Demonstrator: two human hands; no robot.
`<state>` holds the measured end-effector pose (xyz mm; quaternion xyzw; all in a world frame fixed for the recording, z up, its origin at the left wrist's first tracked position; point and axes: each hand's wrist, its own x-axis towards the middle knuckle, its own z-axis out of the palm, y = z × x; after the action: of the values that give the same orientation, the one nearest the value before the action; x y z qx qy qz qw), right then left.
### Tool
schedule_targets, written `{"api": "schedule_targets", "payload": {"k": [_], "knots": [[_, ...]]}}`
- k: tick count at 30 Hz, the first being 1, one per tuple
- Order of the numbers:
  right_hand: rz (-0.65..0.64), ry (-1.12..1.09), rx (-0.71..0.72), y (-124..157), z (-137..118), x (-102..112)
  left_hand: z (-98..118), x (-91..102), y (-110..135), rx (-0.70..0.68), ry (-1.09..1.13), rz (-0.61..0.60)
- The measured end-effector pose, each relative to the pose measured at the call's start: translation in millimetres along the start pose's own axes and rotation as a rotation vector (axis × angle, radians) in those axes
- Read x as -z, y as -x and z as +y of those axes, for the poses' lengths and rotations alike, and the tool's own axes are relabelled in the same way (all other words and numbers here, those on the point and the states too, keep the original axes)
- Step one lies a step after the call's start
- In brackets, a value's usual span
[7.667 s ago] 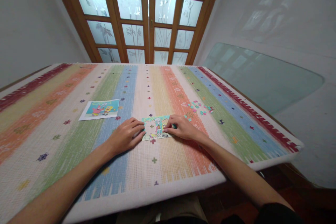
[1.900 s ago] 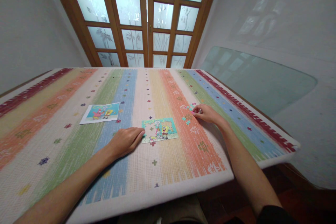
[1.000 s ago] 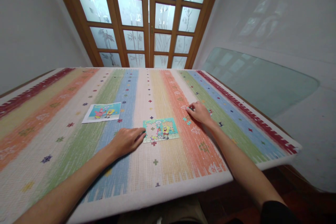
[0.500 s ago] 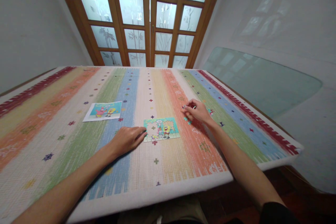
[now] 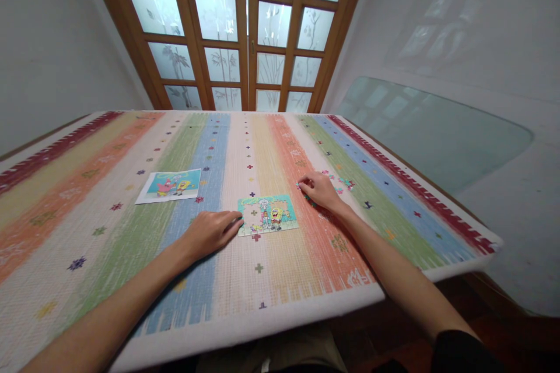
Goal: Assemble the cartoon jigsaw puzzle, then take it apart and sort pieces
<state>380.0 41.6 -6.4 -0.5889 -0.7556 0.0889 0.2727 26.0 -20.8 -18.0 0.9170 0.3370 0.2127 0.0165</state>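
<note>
A partly assembled jigsaw puzzle (image 5: 276,217) with cartoon figures lies flat on the table, with gaps at its left and upper right. My left hand (image 5: 214,231) rests beside it, fingers stretched out and fingertips at the puzzle's left edge. To the upper right, my right hand (image 5: 320,191) is closed in a pinch on a small puzzle piece (image 5: 299,185), just above the cloth. Several loose puzzle pieces (image 5: 346,183) lie behind and right of that hand, partly hidden by it. A printed reference picture (image 5: 170,185) lies to the left.
A striped cloth (image 5: 258,280) covers the table, its front edge close to me. Wooden doors with glass panes (image 5: 225,64) stand beyond the far edge. A glass panel (image 5: 441,134) leans against the right wall.
My right hand has shifted slightly left and down toward the puzzle, the piece still pinched, uncovering more loose pieces behind it. My left hand stays at the puzzle's edge.
</note>
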Motion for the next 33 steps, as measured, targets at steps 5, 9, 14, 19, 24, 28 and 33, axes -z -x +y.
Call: {"api": "schedule_targets", "payload": {"k": [5, 9, 14, 19, 24, 28, 33], "knots": [[0.072, 0.102, 0.029, -4.5, 7.5, 4.0, -1.3, -1.1, 0.5, 0.017, -0.009, -0.011], [0.218, 0.137, -0.085, -7.7, 32.7, 29.9, -1.7, -1.2, 0.7, 0.035, -0.003, -0.012], [0.3, 0.202, -0.299, 0.0, 76.6, 66.7, -1.0, -0.2, 0.0, 0.012, -0.001, -0.011], [0.177, 0.195, -0.331, 9.7, 99.0, 81.1, 0.4, 1.6, -0.7, -0.028, -0.005, 0.007], [0.024, 0.106, -0.099, 9.3, 86.0, 76.3, 1.7, 3.1, -0.7, -0.027, -0.005, -0.002], [-0.071, 0.081, 0.004, 6.8, 71.1, 72.8, 2.3, 3.5, -1.3, -0.05, -0.026, 0.023], [-0.194, 0.091, 0.029, 8.2, 65.0, 76.5, 2.6, 3.0, -1.9, -0.054, -0.022, 0.043]]}}
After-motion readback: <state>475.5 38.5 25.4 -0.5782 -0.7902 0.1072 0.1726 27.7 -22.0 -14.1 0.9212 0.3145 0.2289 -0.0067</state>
